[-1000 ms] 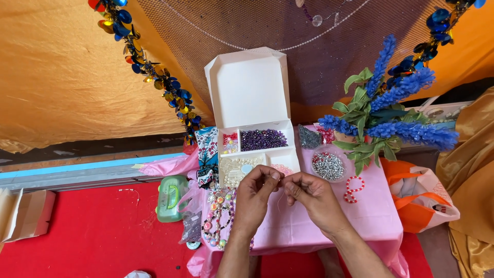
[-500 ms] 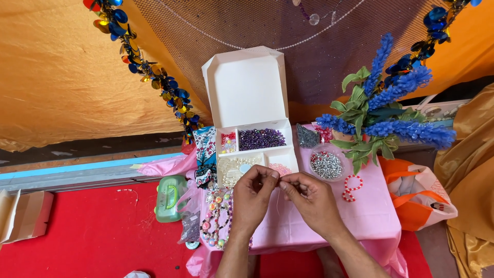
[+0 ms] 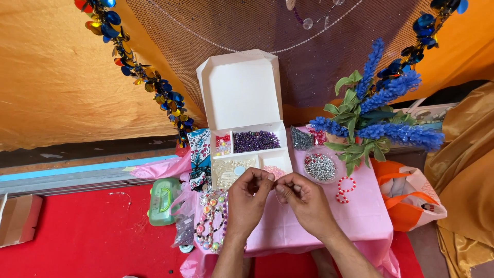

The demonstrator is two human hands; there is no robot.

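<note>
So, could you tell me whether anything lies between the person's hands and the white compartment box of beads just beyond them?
Nothing visible does. The left hand and right hand meet fingertip to fingertip over the pink cloth, right at the near edge of the white compartment box. The dish of silver beads sits off to the right.

Soft, even daylight fills the scene, warmed by the orange cloth backdrop (image 3: 56,77) on the far side. Shadows are faint; only a dim band lies under that cloth's lower edge on the left. The white box lid (image 3: 242,90) is bright but not blown out. Focus is sharp in the middle, while straight edges bow slightly toward the left and right borders.
</note>
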